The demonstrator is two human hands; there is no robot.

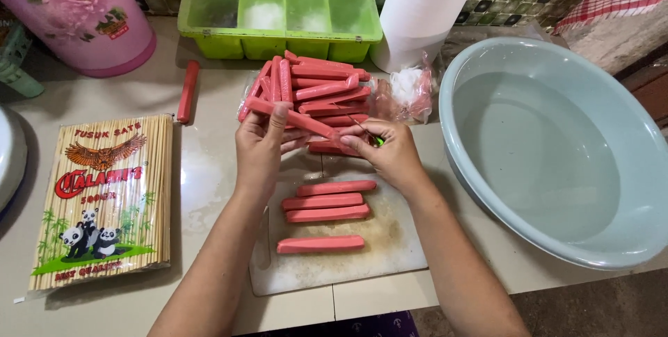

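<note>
Where hands (320,146) meet: four peeled sausages (325,213).

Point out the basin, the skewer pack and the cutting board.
Basin (456,93): head view, on its left rim.
Skewer pack (104,201): head view, middle of its front.
Cutting board (390,257): head view, bare lower right corner.

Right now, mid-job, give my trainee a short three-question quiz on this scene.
1. How many peeled sausages lie on the cutting board?
2. True or false: the basin holds sausages.
3. What is each hand doing? A) both rest on the board B) left hand and right hand hold one sausage between them C) both are in the basin

Key: 1. Four. 2. False; only water shows. 3. B.
</note>
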